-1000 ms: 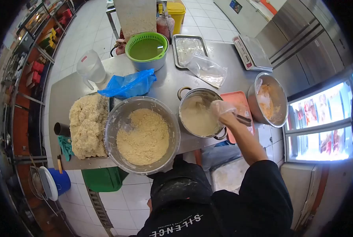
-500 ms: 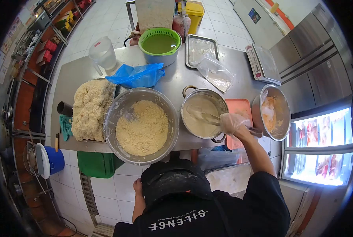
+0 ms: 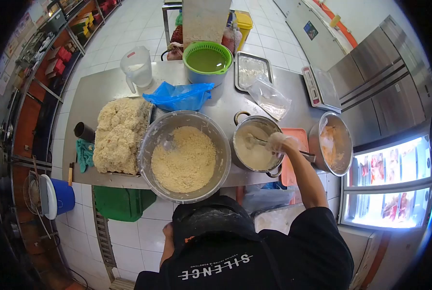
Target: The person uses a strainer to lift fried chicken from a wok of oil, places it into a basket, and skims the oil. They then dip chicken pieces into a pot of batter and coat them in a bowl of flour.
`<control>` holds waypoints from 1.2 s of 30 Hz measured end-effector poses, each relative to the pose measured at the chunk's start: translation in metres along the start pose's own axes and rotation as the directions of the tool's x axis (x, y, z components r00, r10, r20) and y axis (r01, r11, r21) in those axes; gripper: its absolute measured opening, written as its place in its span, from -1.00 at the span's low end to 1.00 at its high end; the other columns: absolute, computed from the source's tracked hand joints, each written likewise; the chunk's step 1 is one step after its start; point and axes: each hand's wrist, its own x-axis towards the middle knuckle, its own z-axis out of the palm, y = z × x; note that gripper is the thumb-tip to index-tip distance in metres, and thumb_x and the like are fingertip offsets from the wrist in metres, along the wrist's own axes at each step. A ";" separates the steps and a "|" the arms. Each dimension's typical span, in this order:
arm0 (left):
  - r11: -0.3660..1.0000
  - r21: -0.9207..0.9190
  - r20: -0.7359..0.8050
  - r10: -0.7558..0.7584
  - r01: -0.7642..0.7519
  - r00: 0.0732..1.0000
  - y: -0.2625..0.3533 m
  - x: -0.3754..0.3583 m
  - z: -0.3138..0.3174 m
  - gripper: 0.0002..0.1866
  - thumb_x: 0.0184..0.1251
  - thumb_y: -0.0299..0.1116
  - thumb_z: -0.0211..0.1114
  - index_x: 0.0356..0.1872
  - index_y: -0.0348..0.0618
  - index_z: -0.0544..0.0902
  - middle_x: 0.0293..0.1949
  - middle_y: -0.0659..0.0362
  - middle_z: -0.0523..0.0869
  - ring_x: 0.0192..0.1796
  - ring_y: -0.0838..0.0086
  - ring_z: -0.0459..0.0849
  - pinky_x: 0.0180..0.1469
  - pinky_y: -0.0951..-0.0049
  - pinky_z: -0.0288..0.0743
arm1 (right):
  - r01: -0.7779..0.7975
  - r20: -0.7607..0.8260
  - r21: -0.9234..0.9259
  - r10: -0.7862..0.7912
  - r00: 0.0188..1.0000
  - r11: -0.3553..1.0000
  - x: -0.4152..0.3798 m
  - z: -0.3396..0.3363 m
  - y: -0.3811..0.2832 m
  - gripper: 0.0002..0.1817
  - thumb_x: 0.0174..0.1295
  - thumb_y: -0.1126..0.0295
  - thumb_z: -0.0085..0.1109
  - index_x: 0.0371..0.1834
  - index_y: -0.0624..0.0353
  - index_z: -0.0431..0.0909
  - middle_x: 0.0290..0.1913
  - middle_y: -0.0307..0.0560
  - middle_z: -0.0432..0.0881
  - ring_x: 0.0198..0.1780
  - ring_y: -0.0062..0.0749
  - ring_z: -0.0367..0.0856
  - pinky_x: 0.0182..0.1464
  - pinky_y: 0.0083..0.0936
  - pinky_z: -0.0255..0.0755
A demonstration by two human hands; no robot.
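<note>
My right hand, in a clear plastic glove, is closed around metal tongs. The tongs' tips dip into pale, runny batter in a two-handled metal pot. My left hand hangs low beside my body, off the table; its fingers are mostly hidden. Left of the pot stands a large metal bowl of pale crumbs. To the pot's right, a metal bowl contains orange and whitish pieces.
A tray piled with crumb-coated pieces is at left. Behind are a blue bag, a clear jug, a green strainer over a basin, a metal tray and a scale. A pink tray lies beside the pot.
My right hand and the tongs have shifted within the pot, and the two tong arms appear closer together. The view has moved slightly; my left hand stays low at my side.
</note>
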 end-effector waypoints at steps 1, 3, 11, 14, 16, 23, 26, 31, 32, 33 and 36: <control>0.978 -0.134 -0.014 -0.164 0.160 0.986 0.018 0.008 -0.001 -0.70 0.29 -0.24 0.21 -0.16 -0.29 0.67 -0.34 -0.01 0.72 -0.33 0.24 0.67 -0.30 0.31 0.57 | 0.010 0.009 0.058 -0.011 1.000 0.998 0.001 0.003 0.011 -0.74 0.15 0.26 0.11 -0.37 0.20 0.71 -0.51 -0.09 0.70 -0.48 -0.40 0.69 -0.40 -0.42 0.57; 0.886 -0.333 -0.015 -0.347 0.323 0.938 0.067 0.008 -0.006 -0.71 0.33 -0.32 0.18 -0.07 -0.32 0.64 -0.25 0.02 0.72 -0.35 0.36 0.66 -0.37 0.40 0.56 | 0.163 -0.014 -0.003 -0.163 0.987 0.987 0.008 0.016 0.050 -0.76 0.17 0.27 0.11 -0.38 0.16 0.71 -0.48 -0.11 0.71 -0.48 -0.46 0.68 -0.42 -0.45 0.54; 0.817 -0.431 -0.015 -0.430 0.382 0.903 0.116 0.041 -0.019 -0.68 0.35 -0.31 0.18 0.03 -0.28 0.57 -0.14 0.02 0.69 -0.41 0.38 0.62 -0.55 0.53 0.42 | 0.085 -0.229 0.368 0.002 0.973 0.926 -0.084 0.032 0.038 -0.73 0.16 0.13 0.19 -0.35 0.08 0.71 -0.52 -0.17 0.68 -0.55 -0.55 0.62 -0.45 -0.46 0.46; 0.841 -0.332 0.020 -0.446 0.427 0.895 0.120 0.048 -0.013 -0.64 0.32 -0.33 0.21 0.06 -0.32 0.57 -0.11 -0.02 0.71 -0.34 0.32 0.67 -0.44 0.45 0.50 | 0.010 -0.321 0.395 0.129 0.938 0.919 -0.095 0.050 0.026 -0.78 0.21 0.26 0.22 -0.29 0.20 0.69 -0.55 -0.23 0.62 -0.59 -0.60 0.48 -0.54 -0.61 0.31; 0.891 -0.238 0.038 -0.390 0.387 0.920 0.119 0.055 -0.015 -0.63 0.30 -0.34 0.21 0.05 -0.37 0.59 -0.11 -0.05 0.72 -0.28 0.28 0.70 -0.34 0.39 0.56 | -0.044 -0.288 0.447 0.191 0.938 0.893 -0.112 0.053 0.009 -0.78 0.24 0.24 0.19 -0.28 0.16 0.69 -0.53 -0.25 0.63 -0.57 -0.62 0.49 -0.52 -0.63 0.31; 0.959 -0.166 0.028 -0.227 0.228 0.974 0.115 0.072 0.000 -0.62 0.28 -0.35 0.21 0.00 -0.48 0.61 -0.14 -0.10 0.73 -0.18 0.23 0.72 -0.17 0.33 0.61 | 0.098 -0.186 0.863 0.131 0.974 0.495 -0.135 0.071 0.010 -0.74 0.19 0.22 0.31 -0.22 0.20 0.68 -0.56 -0.26 0.57 -0.59 -0.70 0.42 -0.56 -0.70 0.24; 0.931 -0.211 0.033 -0.299 0.299 0.954 0.144 0.065 -0.005 -0.61 0.30 -0.34 0.19 0.04 -0.45 0.58 -0.10 -0.09 0.72 -0.23 0.24 0.71 -0.22 0.36 0.60 | 0.053 -0.175 0.828 0.167 0.970 0.559 -0.132 0.074 0.006 -0.75 0.20 0.22 0.28 -0.23 0.19 0.68 -0.52 -0.24 0.60 -0.58 -0.70 0.43 -0.54 -0.67 0.29; 0.889 -0.262 0.017 -0.385 0.376 0.923 0.166 0.060 -0.009 -0.63 0.32 -0.32 0.18 0.07 -0.34 0.58 -0.14 -0.01 0.70 -0.32 0.34 0.67 -0.43 0.46 0.48 | -0.330 -0.439 -0.046 0.278 0.854 0.943 -0.118 0.069 0.012 -0.65 0.23 0.16 0.15 -0.16 0.25 0.62 -0.31 0.18 0.71 -0.34 -0.04 0.72 -0.29 -0.15 0.53; 0.886 -0.246 0.001 -0.406 0.394 0.914 0.167 0.061 -0.010 -0.63 0.32 -0.32 0.16 0.08 -0.31 0.58 -0.13 0.00 0.69 -0.32 0.36 0.66 -0.49 0.48 0.44 | -0.273 -0.529 0.018 0.241 0.814 0.962 -0.125 0.065 0.006 -0.67 0.22 0.15 0.12 -0.23 0.24 0.59 -0.29 0.27 0.68 -0.21 0.23 0.67 -0.14 0.04 0.49; 0.883 -0.254 0.011 -0.405 0.394 0.914 0.167 0.062 -0.010 -0.63 0.32 -0.33 0.16 0.08 -0.31 0.58 -0.13 0.00 0.69 -0.32 0.36 0.66 -0.49 0.47 0.44 | -0.255 -0.538 0.021 0.226 0.812 0.967 -0.125 0.062 0.002 -0.68 0.22 0.17 0.11 -0.24 0.23 0.58 -0.31 0.25 0.68 -0.23 0.21 0.67 -0.16 0.02 0.51; 0.875 -0.264 0.040 -0.411 0.407 0.911 0.155 0.066 -0.015 -0.62 0.32 -0.34 0.14 0.10 -0.31 0.57 -0.10 0.00 0.68 -0.32 0.34 0.66 -0.49 0.46 0.44 | -0.155 -0.553 -0.077 0.087 0.829 0.985 -0.121 0.050 -0.011 -0.77 0.23 0.26 0.08 -0.26 0.20 0.58 -0.39 0.18 0.69 -0.31 0.10 0.71 -0.28 -0.07 0.56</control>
